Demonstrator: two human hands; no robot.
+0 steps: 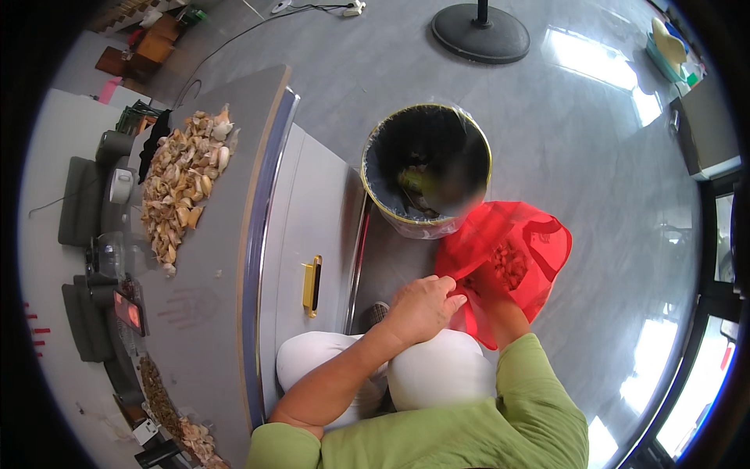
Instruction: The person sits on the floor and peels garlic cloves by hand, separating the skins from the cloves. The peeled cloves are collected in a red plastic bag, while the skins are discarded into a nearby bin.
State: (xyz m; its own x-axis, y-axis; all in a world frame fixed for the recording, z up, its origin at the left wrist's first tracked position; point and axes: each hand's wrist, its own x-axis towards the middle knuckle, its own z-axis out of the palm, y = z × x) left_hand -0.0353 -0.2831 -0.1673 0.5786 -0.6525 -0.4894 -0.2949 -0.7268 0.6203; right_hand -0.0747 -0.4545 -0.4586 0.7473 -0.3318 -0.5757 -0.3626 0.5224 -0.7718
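Note:
A red fabric bag [536, 246] stands gaping just beyond my knees. My left hand [423, 308] pinches the bag's near-left rim between thumb and fingers. My right hand [491, 298] reaches down inside the bag; its fingers are hidden, so whether they hold anything is unclear. Small lumpy pieces [508, 267], tinted red, lie in the bag. Touching the bag's far side is a round bin [381, 206] with a gold rim and a plastic liner, holding some dark waste and a yellow-green wrapper [415, 180].
To the left, a grey table [225, 234] carries a heap of garlic cloves [179, 182], a phone [129, 312] and a white cup [121, 186]. Below its top is a drawer with a gold handle [312, 287]. A round black stand base [480, 34] rests on the floor ahead.

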